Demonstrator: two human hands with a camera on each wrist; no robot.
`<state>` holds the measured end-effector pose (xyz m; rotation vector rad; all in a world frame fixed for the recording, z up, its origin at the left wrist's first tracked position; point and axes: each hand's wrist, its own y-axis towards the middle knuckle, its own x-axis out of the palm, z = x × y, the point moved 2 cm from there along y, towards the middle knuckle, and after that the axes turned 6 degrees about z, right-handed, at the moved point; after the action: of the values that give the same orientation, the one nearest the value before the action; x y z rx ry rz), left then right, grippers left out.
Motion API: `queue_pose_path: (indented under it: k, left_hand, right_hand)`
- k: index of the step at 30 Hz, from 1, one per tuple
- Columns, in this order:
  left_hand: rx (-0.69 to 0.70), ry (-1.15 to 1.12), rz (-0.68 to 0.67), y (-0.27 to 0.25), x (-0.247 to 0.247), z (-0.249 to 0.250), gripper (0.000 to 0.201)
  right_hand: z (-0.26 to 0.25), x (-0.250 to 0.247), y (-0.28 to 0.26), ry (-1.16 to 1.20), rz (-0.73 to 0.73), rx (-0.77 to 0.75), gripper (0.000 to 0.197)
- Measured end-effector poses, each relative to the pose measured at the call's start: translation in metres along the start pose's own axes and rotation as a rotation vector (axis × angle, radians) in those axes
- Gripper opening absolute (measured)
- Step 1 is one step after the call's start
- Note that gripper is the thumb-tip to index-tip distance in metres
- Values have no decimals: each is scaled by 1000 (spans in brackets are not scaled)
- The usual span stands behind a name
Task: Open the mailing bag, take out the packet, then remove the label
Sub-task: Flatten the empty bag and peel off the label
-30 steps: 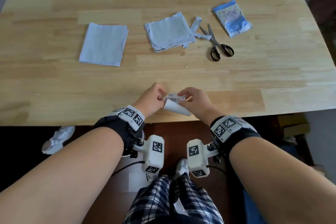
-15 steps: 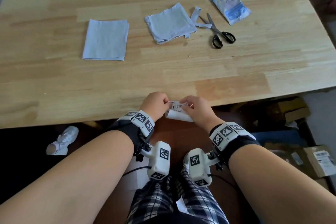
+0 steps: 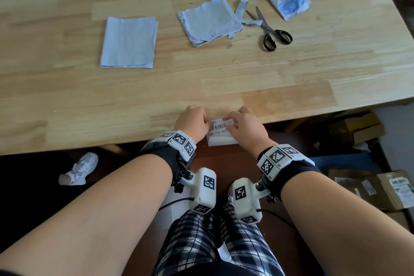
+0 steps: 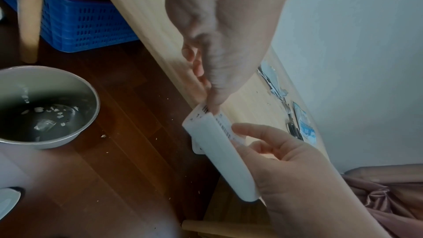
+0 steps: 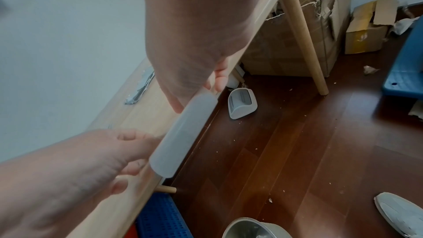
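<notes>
A white barcode label (image 3: 220,133) is pinched at both ends at the table's near edge, its lower part folded under. My left hand (image 3: 207,124) grips its left end and my right hand (image 3: 228,122) its right end. In the left wrist view the label (image 4: 217,149) curls into a roll between my left hand (image 4: 213,100) and right hand (image 4: 242,133). The right wrist view shows the same roll (image 5: 181,137). The cut grey mailing bag (image 3: 210,23) and the blue packet (image 3: 285,3) lie far back on the table.
Black-handled scissors (image 3: 268,29) and cut strips lie between bag and packet. A flat grey sheet (image 3: 128,42) lies to the left. On the floor stand a metal bowl (image 4: 45,106), a blue crate (image 4: 80,24) and cardboard boxes (image 3: 380,186).
Both hands have drawn back from over the table to its near edge with the label. The label's hanging flap is now folded under, and the barcode faces up.
</notes>
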<state>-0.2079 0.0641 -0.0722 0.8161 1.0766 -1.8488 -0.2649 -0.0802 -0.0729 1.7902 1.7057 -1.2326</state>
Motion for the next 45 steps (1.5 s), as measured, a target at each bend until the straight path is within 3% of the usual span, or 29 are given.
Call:
queue_pose_path:
  k: [6, 11, 15, 20, 34, 39, 43, 45]
  left_hand:
    - [-19, 27, 91, 0, -2, -11, 23]
    - [231, 108, 55, -3, 0, 9, 9]
    - [239, 115, 51, -3, 1, 8, 18]
    - [390, 283, 22, -8, -7, -5, 31]
    - [441, 468, -9, -18, -19, -14, 32]
    - [451, 463, 16, -19, -17, -8, 42]
    - [433, 464, -7, -19, 0, -1, 63]
    - [429, 488, 21, -19, 7, -2, 61]
  right_hand:
    - [14, -7, -9, -102, 1, -14, 40]
    - [12, -7, -10, -156, -19, -28, 44]
    - [12, -6, -11, -201, -38, -38, 48]
    - [11, -10, -13, -251, -54, -55, 48]
    - [13, -15, -21, -270, -39, -22, 46]
    - [11, -12, -28, -300, -96, -33, 67]
    - [10, -1, -32, -335, -93, -28, 84]
    - [13, 6, -34, -362, -79, -21, 89]
